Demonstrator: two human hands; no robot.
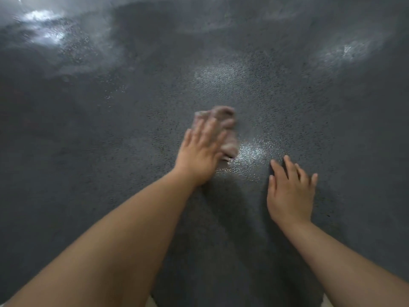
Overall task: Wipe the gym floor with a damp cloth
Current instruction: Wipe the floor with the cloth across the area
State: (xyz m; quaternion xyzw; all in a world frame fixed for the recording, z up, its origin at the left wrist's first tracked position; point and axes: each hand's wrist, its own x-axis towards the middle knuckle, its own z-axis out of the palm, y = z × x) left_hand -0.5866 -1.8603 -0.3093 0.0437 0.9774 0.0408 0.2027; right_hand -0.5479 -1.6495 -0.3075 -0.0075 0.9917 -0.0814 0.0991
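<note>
**Mid-wipe on the dark gym floor**

Clearly the wiping itself was the step in hand. At the centre of the frame the left hand [200,151] lay on a crumpled pinkish-grey cloth [223,129], its fingers stretched forward over the fabric and pressing it down onto the gym floor [88,151] rather than curling round it. Both hand and cloth were blurred, so the exact lie of the fingertips could not be told. The cloth sat bunched, not spread flat, just above and right of the knuckles.

Lower right of centre, the right hand [290,193] rested flat on the floor, fingers straight and slightly spread, holding nothing; it looked like a prop for the person's weight.

Between the two hands a small shiny patch [250,152] glinted on the pebbled surface, and brighter sheens showed at the upper left [44,25] and upper right [347,49] of the frame. Whether these were damp streaks or only reflected light could not be settled.

Judged from this, the next move called for steady downward pressure while sweeping the cloth across the duller stretches of floor, and probably for opening the wad out so more fabric met the surface.

No bucket, basin or other container was in view, so nothing could be said of any contents.
</note>
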